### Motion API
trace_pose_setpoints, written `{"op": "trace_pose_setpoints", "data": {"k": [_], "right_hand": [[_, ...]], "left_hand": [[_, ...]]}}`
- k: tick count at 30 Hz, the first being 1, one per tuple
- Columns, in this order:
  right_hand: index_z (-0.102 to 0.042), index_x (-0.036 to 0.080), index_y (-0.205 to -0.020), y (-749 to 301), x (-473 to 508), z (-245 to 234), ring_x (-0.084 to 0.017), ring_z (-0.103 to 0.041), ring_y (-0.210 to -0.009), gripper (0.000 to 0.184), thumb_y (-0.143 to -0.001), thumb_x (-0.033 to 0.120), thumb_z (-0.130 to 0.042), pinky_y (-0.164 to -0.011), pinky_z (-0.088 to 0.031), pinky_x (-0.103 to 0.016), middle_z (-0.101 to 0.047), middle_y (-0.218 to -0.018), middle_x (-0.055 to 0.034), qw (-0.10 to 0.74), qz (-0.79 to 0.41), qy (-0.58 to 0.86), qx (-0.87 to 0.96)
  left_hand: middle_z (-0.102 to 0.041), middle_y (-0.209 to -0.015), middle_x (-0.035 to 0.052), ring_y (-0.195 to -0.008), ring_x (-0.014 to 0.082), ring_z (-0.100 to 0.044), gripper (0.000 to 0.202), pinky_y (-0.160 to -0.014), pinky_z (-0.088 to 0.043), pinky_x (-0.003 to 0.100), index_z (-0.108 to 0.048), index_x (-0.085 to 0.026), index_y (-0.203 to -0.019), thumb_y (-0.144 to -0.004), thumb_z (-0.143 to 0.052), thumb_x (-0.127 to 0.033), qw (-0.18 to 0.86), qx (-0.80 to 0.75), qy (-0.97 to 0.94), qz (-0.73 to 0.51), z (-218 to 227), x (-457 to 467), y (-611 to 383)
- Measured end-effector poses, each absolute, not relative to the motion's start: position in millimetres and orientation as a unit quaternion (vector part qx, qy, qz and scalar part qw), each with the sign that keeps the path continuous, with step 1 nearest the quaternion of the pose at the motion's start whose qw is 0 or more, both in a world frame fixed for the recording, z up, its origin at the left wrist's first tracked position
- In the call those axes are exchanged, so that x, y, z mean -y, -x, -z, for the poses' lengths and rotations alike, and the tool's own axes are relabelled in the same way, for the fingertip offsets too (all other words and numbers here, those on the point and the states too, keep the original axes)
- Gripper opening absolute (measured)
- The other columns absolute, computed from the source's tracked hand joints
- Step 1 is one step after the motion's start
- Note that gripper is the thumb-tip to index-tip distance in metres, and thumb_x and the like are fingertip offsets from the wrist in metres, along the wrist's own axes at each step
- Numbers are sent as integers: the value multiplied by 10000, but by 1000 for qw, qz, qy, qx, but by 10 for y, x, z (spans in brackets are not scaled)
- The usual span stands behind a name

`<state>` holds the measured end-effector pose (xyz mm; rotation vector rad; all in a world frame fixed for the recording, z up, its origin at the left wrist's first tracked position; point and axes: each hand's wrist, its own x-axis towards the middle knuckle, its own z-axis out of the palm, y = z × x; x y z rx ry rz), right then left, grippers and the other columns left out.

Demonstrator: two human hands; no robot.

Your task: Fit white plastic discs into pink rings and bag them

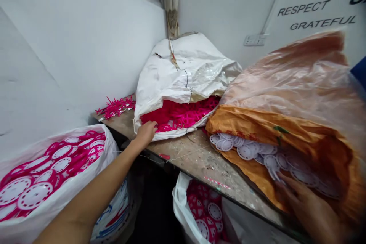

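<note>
My left hand (146,132) reaches into the mouth of a white woven sack (185,68), its fingers curled against the bright pink plastic pieces (185,116) inside. Whatever those fingers may hold is too small to make out. On the right, my right hand (303,198) is in the opening of an orange sack (257,120) with a clear plastic liner. Its fingertips pinch the edge of a tilted white plastic disc (273,173), beside a heap of similar white discs (247,150) with small holes round the rim.
Both sacks lie on a worn worktable (194,152). At lower left stands a white bag (111,141) full of pink rings with white discs; another white bag (180,198) of them sits below the table edge. Loose pink pieces (118,106) lie at the back left corner.
</note>
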<state>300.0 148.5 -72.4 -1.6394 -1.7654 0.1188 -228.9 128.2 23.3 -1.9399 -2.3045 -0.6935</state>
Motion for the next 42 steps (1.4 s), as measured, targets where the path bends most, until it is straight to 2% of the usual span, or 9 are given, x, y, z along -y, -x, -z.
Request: {"op": "trace_pose_setpoints", "data": {"k": [4,9,13,17,20,24,30,35,42], "right_hand": [[-721,270,-989,-2774,-1445,774,-319,-622,-981,557,-706,672,-458,-833,-481,-463,-668,-1092,-79,328,-99,621,705],[-713,225,-945,-2600,-1303,703,-289,-570,-1047,560,-741,662,-427,-896,-450,-439,-613,-1104,-88,411,-107,622,658],[-675,187,-948,-2456,-1106,439,-284,-572,-986,489,-767,593,-470,-886,-437,-440,-609,-1023,-106,474,-112,636,599],[-598,196,-983,-2148,-935,248,-210,-620,-741,390,-743,503,-595,-721,-510,-375,-636,-854,-55,533,-338,583,511],[-570,204,-971,-1824,-835,155,-179,-605,-718,322,-750,432,-627,-624,-525,-312,-628,-890,-49,561,-449,486,497],[-590,219,-1077,-1521,-716,123,-167,-588,-751,287,-818,340,-564,-656,-512,-301,-624,-912,-49,533,-439,440,574],[-681,281,-1055,-1523,-521,221,-207,-584,-939,254,-849,263,-534,-830,-466,-354,-620,-1016,-65,481,-302,448,690],[-675,246,-1023,-1551,-475,238,-198,-613,-922,230,-868,278,-507,-829,-464,-325,-683,-979,-42,453,-378,436,679],[-595,206,-1036,-1634,-489,261,-159,-611,-704,243,-848,327,-500,-628,-495,-275,-670,-882,-30,453,-514,433,586]], "left_hand": [[-663,-1079,142,-1005,269,-601,287,-889,-425,367,-636,-152,-1087,-828,-541,-232,-12,749,624,222,-139,-1475,2218],[-678,-1002,86,-984,233,-599,135,-893,-420,335,-676,-179,-880,-766,-605,-174,-62,728,630,262,-45,-1518,2067],[-603,-1182,97,-1141,250,-509,112,-1002,-348,384,-656,-179,-846,-788,-562,-160,-73,706,615,344,-109,-1336,1892],[-623,-1127,87,-1087,226,-559,172,-947,-426,370,-605,-174,-939,-860,-485,-268,-129,667,601,422,-100,-985,1360],[-661,-968,69,-866,187,-652,230,-796,-520,341,-551,-173,-999,-869,-490,-353,-389,574,504,515,-6,-681,787],[-653,-1017,50,-841,146,-652,293,-832,-520,330,-537,-199,-1020,-775,-657,-307,-673,398,279,557,84,-400,179],[-624,-1144,91,-951,217,-625,416,-714,-550,298,-559,-189,-1142,-797,-602,-418,-593,465,379,537,157,-288,-62],[-638,-1144,74,-1094,232,-566,311,-933,-459,311,-643,-187,-1072,-832,-559,-366,-488,505,488,519,192,-229,-48],[-672,-1065,88,-910,214,-653,501,-735,-545,293,-494,-184,-1215,-767,-641,-352,-606,472,417,485,173,-151,-60]]}}
